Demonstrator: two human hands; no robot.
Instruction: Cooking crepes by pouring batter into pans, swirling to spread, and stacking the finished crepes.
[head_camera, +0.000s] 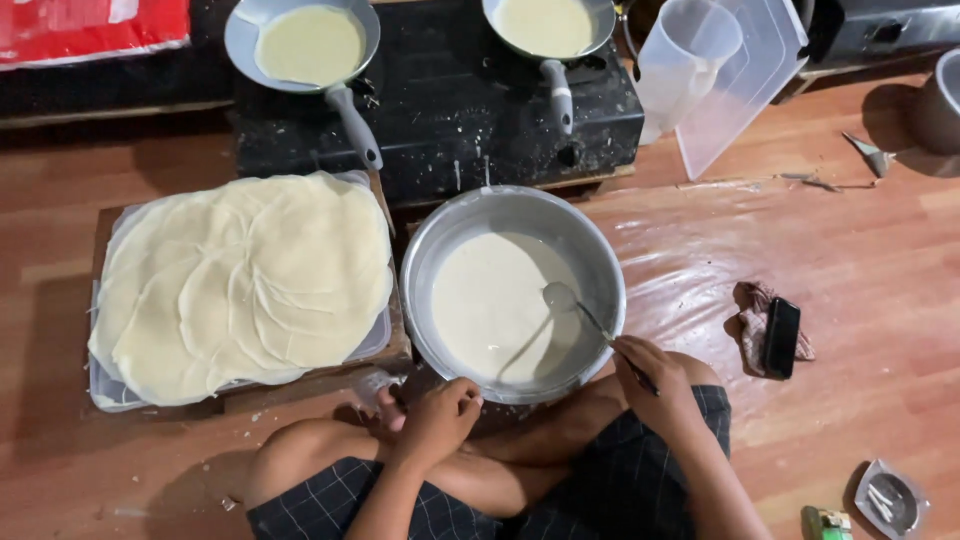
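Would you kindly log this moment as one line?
right hand: holds ladle in batter bowl | left hand: at bowl rim | two pans cooking

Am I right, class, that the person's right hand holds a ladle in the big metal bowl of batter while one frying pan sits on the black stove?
Not quite. The head view shows two frying pans on the black stove, each with batter in it. The rest holds: the right hand holds a ladle in the big metal bowl of batter.

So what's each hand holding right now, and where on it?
Right hand grips the ladle at its handle's upper end. Left hand rests closed by the bowl, holding nothing visible.
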